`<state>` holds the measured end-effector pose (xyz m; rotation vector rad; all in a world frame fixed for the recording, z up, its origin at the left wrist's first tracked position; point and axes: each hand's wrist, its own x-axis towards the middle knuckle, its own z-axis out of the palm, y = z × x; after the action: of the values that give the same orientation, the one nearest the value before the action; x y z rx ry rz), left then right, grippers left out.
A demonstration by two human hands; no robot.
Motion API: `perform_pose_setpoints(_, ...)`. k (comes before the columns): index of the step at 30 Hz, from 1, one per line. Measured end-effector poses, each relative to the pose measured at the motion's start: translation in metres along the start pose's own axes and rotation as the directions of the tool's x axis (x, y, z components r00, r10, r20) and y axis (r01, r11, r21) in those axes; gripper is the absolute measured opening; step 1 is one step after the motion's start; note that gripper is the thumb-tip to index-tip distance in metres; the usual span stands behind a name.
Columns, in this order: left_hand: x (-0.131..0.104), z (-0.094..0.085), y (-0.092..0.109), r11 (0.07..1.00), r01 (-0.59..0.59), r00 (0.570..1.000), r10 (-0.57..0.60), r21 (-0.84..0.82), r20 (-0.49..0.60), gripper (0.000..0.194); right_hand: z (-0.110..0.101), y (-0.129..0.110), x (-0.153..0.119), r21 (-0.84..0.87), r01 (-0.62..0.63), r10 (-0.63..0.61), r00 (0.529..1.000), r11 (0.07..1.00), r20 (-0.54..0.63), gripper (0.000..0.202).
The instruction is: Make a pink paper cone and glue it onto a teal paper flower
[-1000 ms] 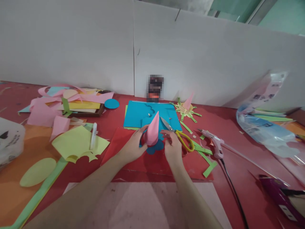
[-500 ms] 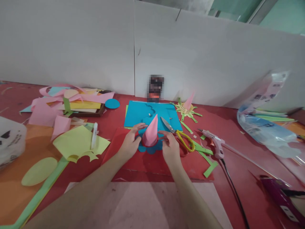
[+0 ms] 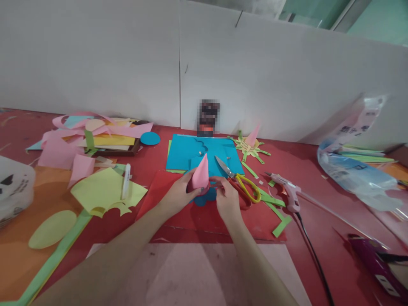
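Note:
A pink paper cone (image 3: 201, 173) stands point up, slightly tilted, above a blue scalloped paper piece (image 3: 201, 199) on the red sheet (image 3: 178, 219). My left hand (image 3: 178, 195) is closed round the cone's lower left side, with the thumb across its front. At the right of the cone's base, my right hand (image 3: 227, 196) has its fingers bent together; what they pinch, if anything, is too small to tell. Yellow-handled scissors (image 3: 247, 187) lie just beyond my right hand. Blue paper (image 3: 178, 151) lies behind the cone.
On the right are a glue gun (image 3: 288, 191) with its cord, green strips (image 3: 280, 227) and a plastic bag (image 3: 353, 165). A pink-coned paper flower (image 3: 251, 144) sits behind the scissors. Paper scraps (image 3: 60, 148), a white pen (image 3: 126, 180) and a yellow-green sheet (image 3: 98, 189) lie left.
My left hand has moved right and closed on the cone, which has shifted slightly left and lifted a little. My right hand's fingers have drawn in near the cone's base.

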<state>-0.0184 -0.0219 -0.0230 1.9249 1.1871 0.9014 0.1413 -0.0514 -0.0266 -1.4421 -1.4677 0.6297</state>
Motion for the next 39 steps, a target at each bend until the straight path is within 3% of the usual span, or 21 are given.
perform_pose_setpoints(6, 0.001, 0.000, -0.004, 0.999, -0.023, 1.000, 0.023, 0.031, 0.000, 0.055, -0.003, -0.001, 0.002, -0.008, -0.023, 0.022, 0.997, 1.000, -0.075, 0.037)
perform_pose_setpoints(11, 0.001, 0.000, -0.005, 0.999, -0.033, 0.999, 0.033, -0.036, 0.005, 0.059, -0.004, 0.001, 0.003, -0.017, -0.023, 0.022, 0.995, 1.000, -0.094, 0.038)
perform_pose_setpoints(16, 0.001, -0.002, -0.004, 0.993, -0.068, 0.992, 0.057, -0.096, -0.115, 0.047, -0.003, 0.005, 0.002, -0.092, -0.009, -0.001, 0.994, 0.996, -0.106, 0.041)
perform_pose_setpoints(21, 0.000, -0.008, -0.007, 0.992, 0.046, 0.949, -0.006, 0.118, -0.314, 0.033, -0.001, 0.004, 0.000, -0.278, 0.080, -0.097, 0.994, 0.957, -0.047, 0.046)
perform_pose_setpoints(28, 0.000, -0.006, -0.012, 0.923, 0.065, 0.975, 0.022, 0.379, -0.219, 0.041, -0.003, 0.003, 0.000, -0.433, 0.159, -0.159, 0.987, 0.887, 0.035, 0.041)
perform_pose_setpoints(34, 0.002, -0.004, -0.015, 0.938, 0.036, 0.991, 0.011, 0.345, -0.134, 0.044, -0.004, 0.002, 0.000, -0.334, 0.111, -0.119, 0.993, 0.936, -0.004, 0.036)
perform_pose_setpoints(36, 0.002, -0.003, -0.017, 0.929, 0.033, 0.988, 0.025, 0.368, -0.153, 0.044, -0.004, 0.001, 0.000, -0.332, 0.082, -0.095, 0.995, 0.940, -0.022, 0.036)
perform_pose_setpoints(39, 0.001, -0.001, -0.021, 0.895, 0.113, 0.960, 0.013, 0.432, -0.279, 0.043, -0.004, 0.000, 0.000, -0.373, 0.063, -0.094, 0.994, 0.926, -0.064, 0.035)
